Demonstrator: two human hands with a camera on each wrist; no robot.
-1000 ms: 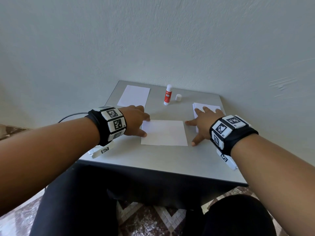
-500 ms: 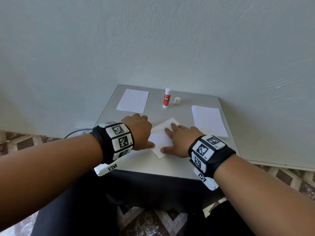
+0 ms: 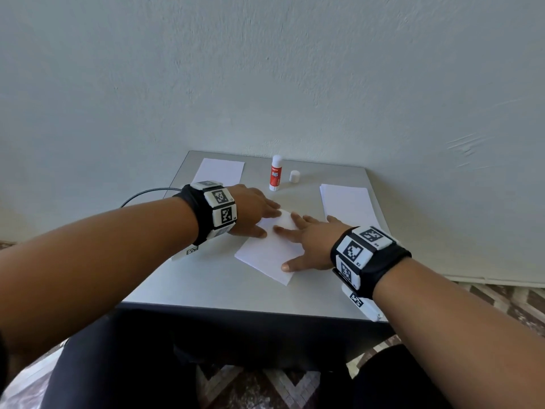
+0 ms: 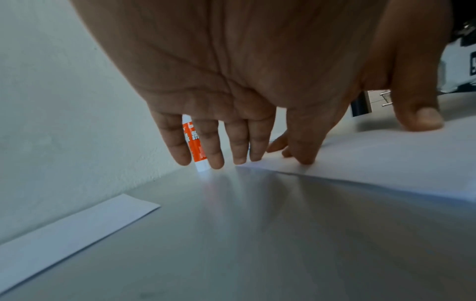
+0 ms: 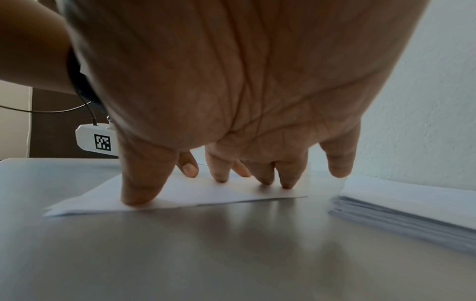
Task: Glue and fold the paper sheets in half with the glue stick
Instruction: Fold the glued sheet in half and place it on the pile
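Observation:
A white paper sheet (image 3: 267,255) lies askew on the grey table (image 3: 206,284), its corners pointing toward and away from me. My left hand (image 3: 259,216) rests flat with straight fingers on the sheet's far left corner (image 4: 304,163). My right hand (image 3: 303,243) presses on the sheet (image 5: 206,195) with spread straight fingers, thumb near the right edge. The red and white glue stick (image 3: 275,177) (image 4: 197,150) stands uncapped at the back of the table. Its white cap (image 3: 294,176) stands just to the right of it.
A stack of white sheets (image 3: 348,202) (image 5: 412,207) lies at the right of the table, close to my right hand. A single white sheet (image 3: 221,172) (image 4: 77,230) lies at the back left. The wall rises directly behind the table.
The sheet has turned from square with the table edge to a diagonal lie. My right hand has moved from beside its right edge onto it; my left hand now touches its far corner.

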